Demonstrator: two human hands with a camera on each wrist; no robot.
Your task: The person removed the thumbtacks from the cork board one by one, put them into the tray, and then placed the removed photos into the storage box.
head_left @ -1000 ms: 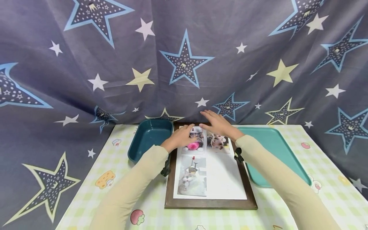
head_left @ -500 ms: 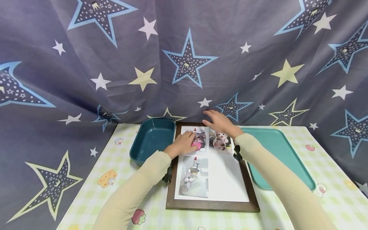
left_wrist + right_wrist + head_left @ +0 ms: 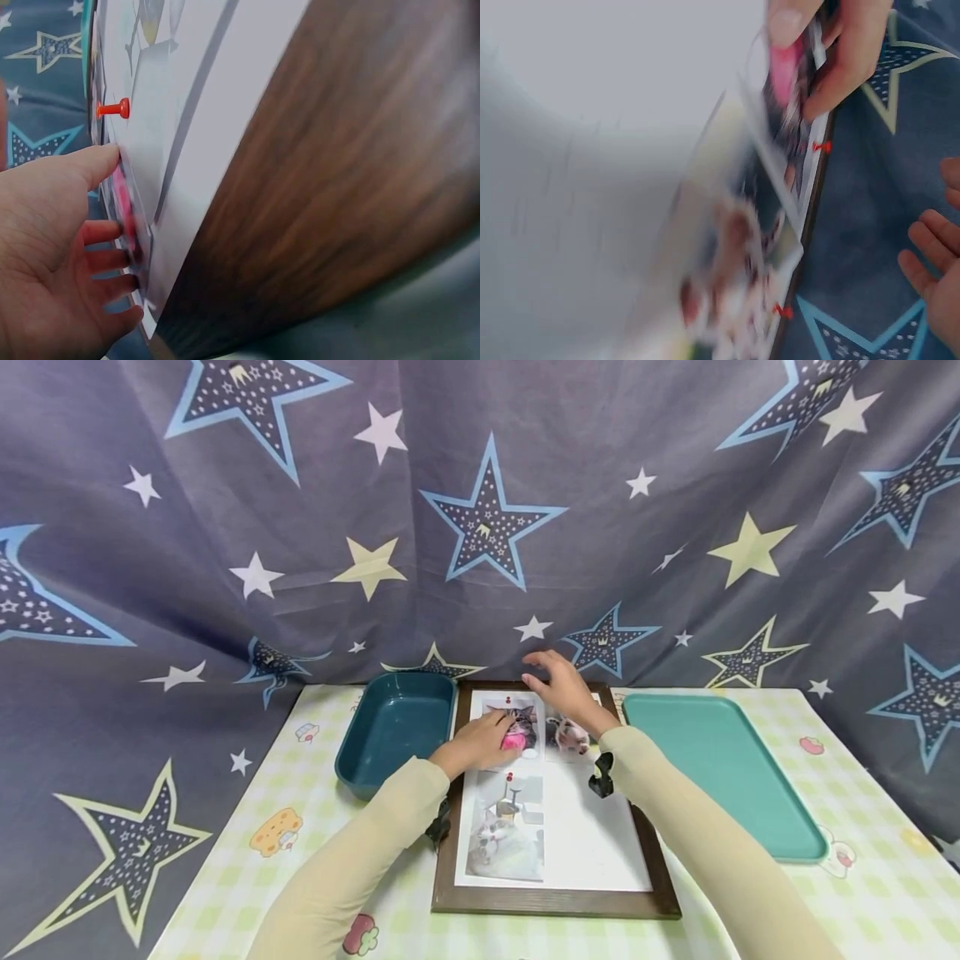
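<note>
Tabby-kitten photo (image 3: 525,724) sits at upper left inside the brown frame (image 3: 555,903), partly beneath your left hand (image 3: 477,743), whose fingers rest spread on it, pinching nothing visible. Your right hand (image 3: 566,692) hangs near the frame's top edge, thumb and fingers apart, holding nothing. Risk: one red pin (image 3: 508,700) appears to secure the photo, so sideways drag from your left fingers could swivel or crease it.

Upper-left cat photo (image 3: 527,727) partly hidden by left hand (image 3: 476,743), 2 sleeves (image 3: 356,856) cropped
</note>
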